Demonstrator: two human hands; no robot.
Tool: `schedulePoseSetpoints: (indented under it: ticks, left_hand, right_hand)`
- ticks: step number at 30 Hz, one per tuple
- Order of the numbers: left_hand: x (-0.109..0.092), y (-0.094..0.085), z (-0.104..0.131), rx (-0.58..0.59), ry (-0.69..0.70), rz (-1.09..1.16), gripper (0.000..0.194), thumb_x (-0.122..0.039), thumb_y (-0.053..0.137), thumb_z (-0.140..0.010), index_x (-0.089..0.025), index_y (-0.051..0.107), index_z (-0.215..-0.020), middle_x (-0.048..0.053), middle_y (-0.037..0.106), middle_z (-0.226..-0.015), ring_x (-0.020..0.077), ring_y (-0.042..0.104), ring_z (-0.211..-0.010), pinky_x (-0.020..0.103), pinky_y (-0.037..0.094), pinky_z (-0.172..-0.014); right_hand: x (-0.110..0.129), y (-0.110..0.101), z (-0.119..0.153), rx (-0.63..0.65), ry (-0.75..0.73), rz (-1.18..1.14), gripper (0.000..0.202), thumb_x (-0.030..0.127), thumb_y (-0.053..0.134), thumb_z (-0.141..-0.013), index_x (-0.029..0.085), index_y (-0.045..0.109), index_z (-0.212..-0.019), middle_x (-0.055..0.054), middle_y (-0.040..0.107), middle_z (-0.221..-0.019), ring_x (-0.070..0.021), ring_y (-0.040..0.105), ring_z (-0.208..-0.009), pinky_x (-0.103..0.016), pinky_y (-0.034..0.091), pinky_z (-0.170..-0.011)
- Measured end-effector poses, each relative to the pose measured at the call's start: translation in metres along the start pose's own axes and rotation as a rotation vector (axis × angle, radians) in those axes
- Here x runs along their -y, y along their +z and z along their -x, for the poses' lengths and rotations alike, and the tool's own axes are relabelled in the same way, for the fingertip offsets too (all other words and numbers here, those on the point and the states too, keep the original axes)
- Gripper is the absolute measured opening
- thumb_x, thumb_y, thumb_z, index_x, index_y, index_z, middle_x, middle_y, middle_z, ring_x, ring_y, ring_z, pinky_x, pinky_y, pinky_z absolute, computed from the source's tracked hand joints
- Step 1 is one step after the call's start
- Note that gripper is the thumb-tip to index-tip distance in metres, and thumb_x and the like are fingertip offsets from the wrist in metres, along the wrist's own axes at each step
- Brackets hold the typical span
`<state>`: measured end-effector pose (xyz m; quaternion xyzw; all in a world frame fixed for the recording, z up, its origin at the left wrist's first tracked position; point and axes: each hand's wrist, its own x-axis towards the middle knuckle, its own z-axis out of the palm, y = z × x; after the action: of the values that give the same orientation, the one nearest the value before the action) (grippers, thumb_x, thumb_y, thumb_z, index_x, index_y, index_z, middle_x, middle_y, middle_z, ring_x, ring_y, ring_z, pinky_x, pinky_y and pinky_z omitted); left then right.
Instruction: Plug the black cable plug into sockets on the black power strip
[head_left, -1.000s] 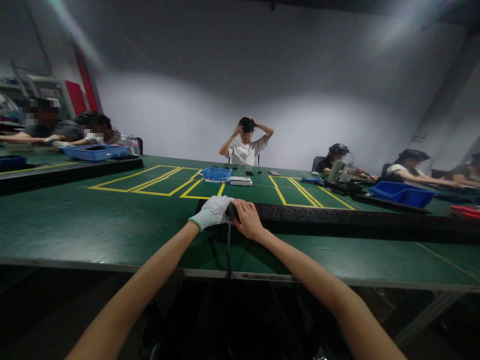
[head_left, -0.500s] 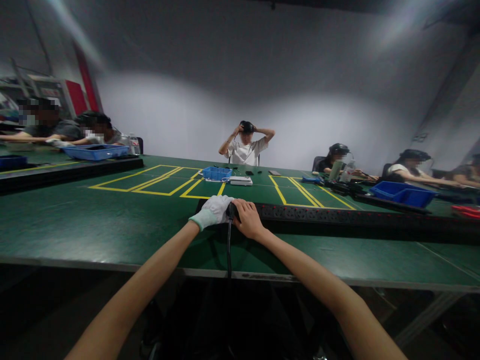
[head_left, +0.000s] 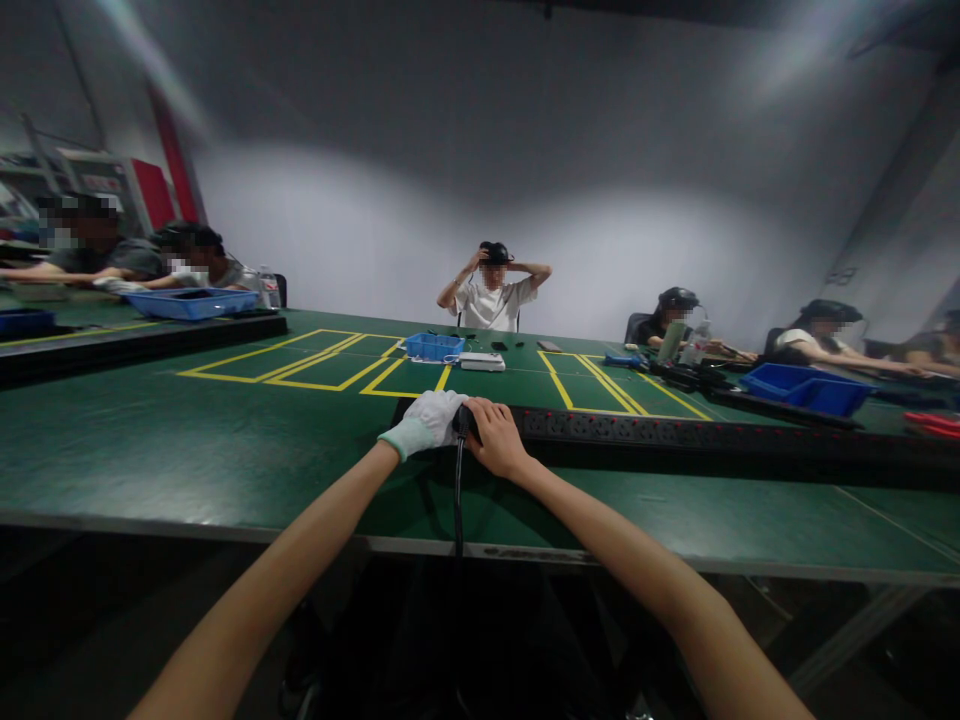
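Note:
A long black power strip (head_left: 637,433) with a row of sockets lies across the green table, its left end under both my hands. My left hand (head_left: 429,420), in a white glove with a mint cuff, is closed over that end. Bare and close beside it, my right hand (head_left: 495,436) curls its fingers over the strip's top. Between the two hands sits a black plug (head_left: 462,424), touching or nearly touching both; how far it is inserted is hidden. From it a black cable (head_left: 458,500) runs down over the table's front edge.
Beyond my hands are a small blue basket (head_left: 433,347) and a white box-shaped device (head_left: 482,362). Yellow tape outlines (head_left: 315,386) mark the green table (head_left: 187,455). At right lies a blue tray (head_left: 806,386); another blue tray (head_left: 191,303) is at left. Several people sit around.
My hands, the plug and the power strip have hardly moved. The person opposite still has both hands raised to the headgear, with a slight shift of the arms.

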<state>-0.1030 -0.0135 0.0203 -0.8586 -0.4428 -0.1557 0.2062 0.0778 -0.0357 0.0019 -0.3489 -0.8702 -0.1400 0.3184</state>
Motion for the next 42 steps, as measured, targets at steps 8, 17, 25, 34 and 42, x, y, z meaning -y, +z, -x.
schedulePoseSetpoints:
  ticks: [8, 17, 25, 34, 42]
  left_hand:
    - [0.0001, -0.0009, 0.0006, -0.002, 0.003, -0.005, 0.059, -0.051, 0.06, -0.073, -0.016, 0.046, -0.118, 0.013, 0.057, -0.108, 0.028, 0.057, -0.1, 0.038, 0.042, -0.086]
    - [0.0012, 0.001, 0.0004, -0.007, 0.006, -0.022, 0.057, -0.052, 0.059, -0.074, -0.014, 0.048, -0.115, 0.014, 0.057, -0.107, 0.0281, 0.057, -0.097, 0.038, 0.042, -0.084]
    - [0.0033, 0.0047, -0.0016, -0.005, 0.003, -0.032, 0.059, -0.053, 0.06, -0.072, -0.014, 0.048, -0.115, 0.014, 0.057, -0.106, 0.0276, 0.058, -0.094, 0.038, 0.043, -0.083]
    - [0.0029, 0.0036, -0.0003, -0.016, 0.009, -0.026, 0.059, -0.053, 0.059, -0.073, -0.014, 0.048, -0.116, 0.014, 0.057, -0.106, 0.0281, 0.057, -0.097, 0.038, 0.043, -0.084]
    - [0.0039, 0.0067, -0.0018, -0.01, 0.007, -0.022, 0.059, -0.053, 0.059, -0.073, -0.015, 0.048, -0.117, 0.013, 0.058, -0.107, 0.0275, 0.058, -0.097, 0.038, 0.043, -0.085]
  right_hand:
    - [-0.0003, 0.0005, -0.0003, 0.004, 0.003, -0.003, 0.049, 0.023, 0.05, -0.084, 0.013, 0.04, -0.13, -0.015, 0.047, -0.132, -0.0249, 0.04, -0.123, -0.04, 0.029, -0.101]
    - [-0.0005, 0.0008, -0.0004, -0.001, -0.001, -0.006, 0.049, 0.023, 0.05, -0.084, 0.013, 0.04, -0.13, -0.015, 0.048, -0.132, -0.025, 0.04, -0.123, -0.04, 0.029, -0.101]
    - [-0.0002, 0.0008, -0.0007, -0.007, -0.003, -0.009, 0.048, 0.023, 0.05, -0.084, 0.013, 0.04, -0.129, -0.015, 0.048, -0.131, -0.0249, 0.04, -0.123, -0.041, 0.029, -0.1]
    - [-0.0009, 0.0011, -0.0006, -0.006, -0.008, -0.006, 0.048, 0.024, 0.049, -0.084, 0.013, 0.04, -0.13, -0.015, 0.048, -0.132, -0.0253, 0.04, -0.123, -0.041, 0.029, -0.101]
    - [-0.0009, 0.0016, -0.0002, -0.009, -0.006, -0.001, 0.047, 0.023, 0.049, -0.084, 0.013, 0.041, -0.129, -0.015, 0.048, -0.132, -0.0247, 0.041, -0.123, -0.04, 0.03, -0.101]
